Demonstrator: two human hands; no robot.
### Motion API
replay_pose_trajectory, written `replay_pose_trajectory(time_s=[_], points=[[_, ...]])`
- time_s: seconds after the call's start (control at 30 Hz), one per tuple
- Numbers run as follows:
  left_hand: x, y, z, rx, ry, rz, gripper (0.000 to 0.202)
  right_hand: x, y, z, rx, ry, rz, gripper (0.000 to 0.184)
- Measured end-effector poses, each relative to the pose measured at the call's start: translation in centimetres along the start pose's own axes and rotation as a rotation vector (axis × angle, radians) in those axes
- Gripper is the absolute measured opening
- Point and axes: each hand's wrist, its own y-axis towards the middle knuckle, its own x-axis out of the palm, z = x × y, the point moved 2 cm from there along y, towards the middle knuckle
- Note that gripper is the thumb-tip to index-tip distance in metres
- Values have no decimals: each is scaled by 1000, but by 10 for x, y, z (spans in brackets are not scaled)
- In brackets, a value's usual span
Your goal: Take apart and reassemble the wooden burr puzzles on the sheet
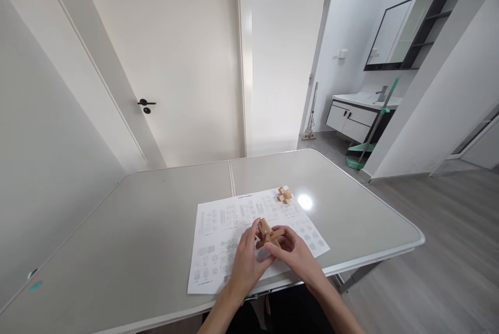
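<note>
Between my two hands is a wooden burr puzzle (268, 234), made of interlocking brown pieces, held above a printed sheet. My left hand (247, 258) grips it from the left, its fingers and thumb curled round the pieces. From the right, my right hand (292, 252) pinches a piece that sticks out, thumb in front and fingers behind. The fingers cover part of the puzzle. Beneath lies the white instruction sheet (206, 251), printed with small diagrams. A second, lighter wooden burr puzzle (284, 195) rests on the sheet's far right corner.
The grey folding table (128, 240) has a seam across it and a pale raised rim. A white door (187, 53) stands beyond. To the right are a washbasin cabinet (353, 116), a mop (312, 116) and a green dustpan (355, 161) on the floor.
</note>
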Motion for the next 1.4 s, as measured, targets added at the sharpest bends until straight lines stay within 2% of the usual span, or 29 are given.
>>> replay_pose_trajectory(time_s=[0.2, 0.4, 0.47, 0.6, 0.77, 0.93, 1.03, 1.2, 1.3, 1.4], points=[[-1, 3, 4, 50, 25, 40, 89, 2, 3, 7, -3, 39, 62, 48], [-3, 4, 9, 5, -29, 45, 84, 5, 4, 2, -32, 43, 36, 39], [-3, 5, 9, -29, -49, 37, 89, 2, 7, 3, -33, 28, 49, 39], [-2, 7, 4, -66, -41, 66, 95, -18, 17, 9, -43, -78, 183, 45], [-2, 7, -1, -100, 14, 114, 68, -53, 33, 17, -23, -315, 406, 55], [-3, 6, -1, -118, 54, 127, 55, -76, 43, 24, -76, -389, 527, 57], [-4, 7, -1, -108, 60, 120, 52, -82, 49, 28, -82, -429, 587, 62], [-4, 8, -2, -82, 67, 136, 50, -87, 54, 38, -73, -416, 616, 85], [-3, 9, -3, -84, 75, 136, 49, -86, 45, 45, -119, -418, 648, 93], [-3, 9, -2, -94, 76, 137, 47, -82, 31, 50, -174, -420, 696, 93]])
